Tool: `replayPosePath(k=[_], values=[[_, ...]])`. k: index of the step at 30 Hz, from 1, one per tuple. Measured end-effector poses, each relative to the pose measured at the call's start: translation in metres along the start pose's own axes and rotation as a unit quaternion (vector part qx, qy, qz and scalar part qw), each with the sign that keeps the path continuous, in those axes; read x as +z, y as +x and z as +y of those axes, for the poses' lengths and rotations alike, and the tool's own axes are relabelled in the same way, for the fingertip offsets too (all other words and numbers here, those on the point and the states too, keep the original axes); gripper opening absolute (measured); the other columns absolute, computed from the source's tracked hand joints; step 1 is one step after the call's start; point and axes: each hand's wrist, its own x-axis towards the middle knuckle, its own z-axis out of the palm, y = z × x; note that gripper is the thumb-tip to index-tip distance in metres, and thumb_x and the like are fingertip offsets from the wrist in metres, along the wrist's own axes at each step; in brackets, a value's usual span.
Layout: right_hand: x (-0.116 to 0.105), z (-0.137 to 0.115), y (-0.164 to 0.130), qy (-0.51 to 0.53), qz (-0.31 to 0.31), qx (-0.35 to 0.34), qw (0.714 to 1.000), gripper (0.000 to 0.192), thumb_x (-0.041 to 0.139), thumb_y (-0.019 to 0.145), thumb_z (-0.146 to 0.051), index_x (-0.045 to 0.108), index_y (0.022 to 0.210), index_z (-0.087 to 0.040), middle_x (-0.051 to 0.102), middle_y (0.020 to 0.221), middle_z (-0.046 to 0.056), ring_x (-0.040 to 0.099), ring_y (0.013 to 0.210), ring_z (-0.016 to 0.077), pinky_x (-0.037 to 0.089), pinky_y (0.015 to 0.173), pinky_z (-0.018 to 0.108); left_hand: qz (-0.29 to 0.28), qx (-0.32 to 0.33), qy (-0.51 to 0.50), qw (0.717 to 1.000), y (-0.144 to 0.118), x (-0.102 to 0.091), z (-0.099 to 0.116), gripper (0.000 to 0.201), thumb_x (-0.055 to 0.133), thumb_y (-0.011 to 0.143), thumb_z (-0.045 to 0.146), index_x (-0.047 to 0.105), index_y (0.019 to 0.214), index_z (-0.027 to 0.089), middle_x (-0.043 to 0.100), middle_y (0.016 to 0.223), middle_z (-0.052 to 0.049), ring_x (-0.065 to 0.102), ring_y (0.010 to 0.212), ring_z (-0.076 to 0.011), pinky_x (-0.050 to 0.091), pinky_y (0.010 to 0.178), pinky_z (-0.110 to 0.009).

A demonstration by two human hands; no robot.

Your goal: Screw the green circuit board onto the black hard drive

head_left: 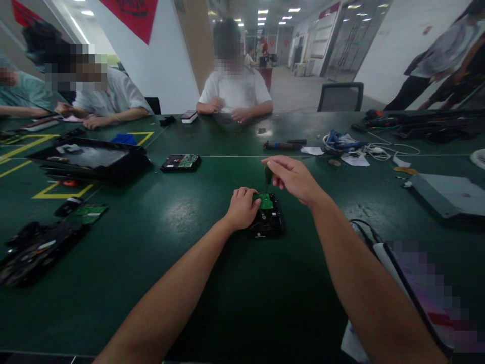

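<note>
A black hard drive [271,222] lies on the green table, its green circuit board [266,201] facing up. My left hand [243,207] grips the drive's left side, thumb across the edge of the board. Above the board, my right hand [290,177] pinches the handle of a small dark screwdriver [268,176], held upright. Its thin shaft points down at the board; whether the tip sits in a screw is too small to tell. Farther off to the left is a second hard drive [181,162], also board side up.
A black tray [94,159] and dark dismantled parts [41,247] lie left. At right are a grey metal box [447,194], bundled cables [343,141] and a screen device [413,293] beside my right forearm. A dark cylindrical tool [282,145] lies beyond my hands. People sit across the table.
</note>
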Motion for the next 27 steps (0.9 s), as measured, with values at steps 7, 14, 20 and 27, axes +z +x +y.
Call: replayPosePath(k=[7, 14, 20, 27], values=[[-0.0029, 0.0061, 0.0020, -0.026, 0.066, 0.026, 0.997, 0.022, 0.070, 0.090, -0.042, 0.060, 0.090, -0.022, 0.070, 0.086, 0.004, 0.056, 0.058, 0.0115, 0.039, 0.049, 0.028, -0.002, -0.003, -0.006, 1.000, -0.0002, -0.0008, 0.0007, 0.037, 0.049, 0.102, 0.037, 0.057, 0.134, 0.020, 0.057, 0.128, -0.013, 0.048, 0.124, -0.0311, 0.042, 0.109, -0.048], [0.0014, -0.0003, -0.0003, 0.014, -0.003, 0.023, 1.000, 0.033, 0.053, 0.101, -0.048, 0.070, 0.104, -0.021, 0.073, 0.104, 0.008, 0.060, 0.059, 0.0112, 0.043, 0.050, 0.028, 0.000, 0.002, 0.001, 1.000, -0.0002, -0.0010, 0.0005, 0.038, 0.049, 0.102, 0.037, 0.057, 0.135, 0.019, 0.057, 0.128, -0.013, 0.048, 0.124, -0.0309, 0.041, 0.110, -0.046], [0.0005, 0.0012, 0.0002, 0.000, -0.003, 0.010, 1.000, 0.030, 0.056, 0.100, -0.047, 0.071, 0.116, -0.025, 0.068, 0.094, 0.004, 0.058, 0.065, 0.0130, 0.042, 0.053, 0.028, 0.002, 0.006, -0.002, 1.000, 0.0004, 0.0014, -0.0015, 0.038, 0.049, 0.102, 0.037, 0.058, 0.134, 0.018, 0.058, 0.127, -0.013, 0.049, 0.123, -0.0311, 0.042, 0.109, -0.047], [-0.0009, 0.0057, 0.0017, -0.027, 0.042, 0.019, 0.999, 0.025, 0.070, 0.091, -0.047, 0.062, 0.090, -0.023, 0.067, 0.083, 0.002, 0.057, 0.062, 0.0130, 0.040, 0.050, 0.028, 0.004, 0.002, -0.003, 1.000, 0.0009, 0.0031, -0.0028, 0.037, 0.049, 0.102, 0.037, 0.058, 0.133, 0.018, 0.057, 0.127, -0.013, 0.049, 0.124, -0.0314, 0.042, 0.110, -0.048]])
